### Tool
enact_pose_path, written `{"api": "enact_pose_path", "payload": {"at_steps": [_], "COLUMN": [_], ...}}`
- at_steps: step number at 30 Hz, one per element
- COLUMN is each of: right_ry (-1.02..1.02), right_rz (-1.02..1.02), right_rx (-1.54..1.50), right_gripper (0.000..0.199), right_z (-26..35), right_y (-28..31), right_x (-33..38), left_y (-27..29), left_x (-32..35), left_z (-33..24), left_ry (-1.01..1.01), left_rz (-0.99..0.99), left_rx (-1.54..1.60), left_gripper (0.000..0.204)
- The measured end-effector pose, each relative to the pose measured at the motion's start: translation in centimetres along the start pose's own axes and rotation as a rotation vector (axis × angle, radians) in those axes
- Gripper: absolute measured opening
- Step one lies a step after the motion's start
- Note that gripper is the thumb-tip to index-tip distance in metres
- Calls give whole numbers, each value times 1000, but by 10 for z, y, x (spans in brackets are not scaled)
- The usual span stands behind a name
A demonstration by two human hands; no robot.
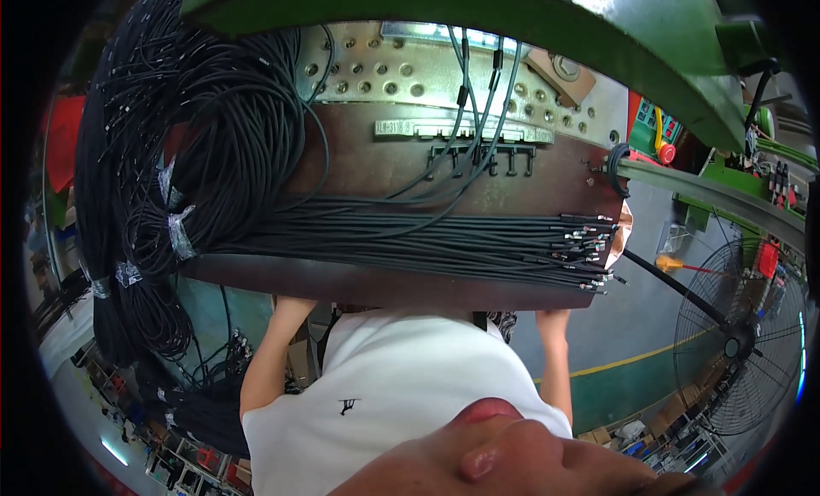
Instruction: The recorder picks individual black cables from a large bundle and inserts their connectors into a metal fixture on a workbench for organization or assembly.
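My left hand (295, 307) and my right hand (553, 317) are both at the near edge of a dark brown work board (384, 287), which hides their fingers. Across the board lies a row of black cables (410, 235), with small metal terminals (589, 248) at its right end. Several loose cables (480, 124) arch over this row up to a metal fixture (461, 130). Below that fixture is a row of black hooks (483, 161). At the left, the cables run into a large coiled bundle (248, 129), bound with clear plastic wrap (181, 233).
A green machine frame (478, 5) arches over the far side, above a perforated metal plate (359, 77). Right of the board stand a control box with a red button (666, 153), a metal rail (717, 188) and a large black fan (731, 349). More cables (196, 419) hang at lower left.
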State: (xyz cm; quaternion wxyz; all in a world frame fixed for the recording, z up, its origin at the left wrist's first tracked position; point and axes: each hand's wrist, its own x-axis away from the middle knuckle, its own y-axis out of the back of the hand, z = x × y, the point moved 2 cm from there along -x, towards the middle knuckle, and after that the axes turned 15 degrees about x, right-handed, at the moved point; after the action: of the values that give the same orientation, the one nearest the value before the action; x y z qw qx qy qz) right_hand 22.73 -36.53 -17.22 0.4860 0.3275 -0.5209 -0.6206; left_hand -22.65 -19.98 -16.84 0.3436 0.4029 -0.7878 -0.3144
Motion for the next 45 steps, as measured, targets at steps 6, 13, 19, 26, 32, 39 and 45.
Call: {"api": "enact_pose_path", "payload": {"at_steps": [6,13,19,26,32,39,45], "right_ry": [-80,-74,-49,-211,476,553,334], "right_rz": [-207,-149,-185,25,795,-529,-356], "right_rx": [-190,-177,-222,140,-489,261,-93], "right_gripper": [35,30,27,30,26,67,18], "right_z": [6,0,4,39,111,153,88], "right_y": [-37,-35,-30,43,149,117,144], "right_x": [-14,-13,-19,-19,-89,-217,-169], "left_y": [-9,3,0,13,52,14,81], "left_x": [-3,-12,-13,-14,-34,-106,-86], "left_z": [10,-12,-2,-42,-166,-239,-177], "left_ry": [-87,-30,-105,-115,-485,-608,-487], "left_rz": [-85,-191,-159,-71,704,-148,-229], "left_rx": [-16,199,10,47,639,1,-184], "left_gripper": [19,19,17,25,49,77,43]}}
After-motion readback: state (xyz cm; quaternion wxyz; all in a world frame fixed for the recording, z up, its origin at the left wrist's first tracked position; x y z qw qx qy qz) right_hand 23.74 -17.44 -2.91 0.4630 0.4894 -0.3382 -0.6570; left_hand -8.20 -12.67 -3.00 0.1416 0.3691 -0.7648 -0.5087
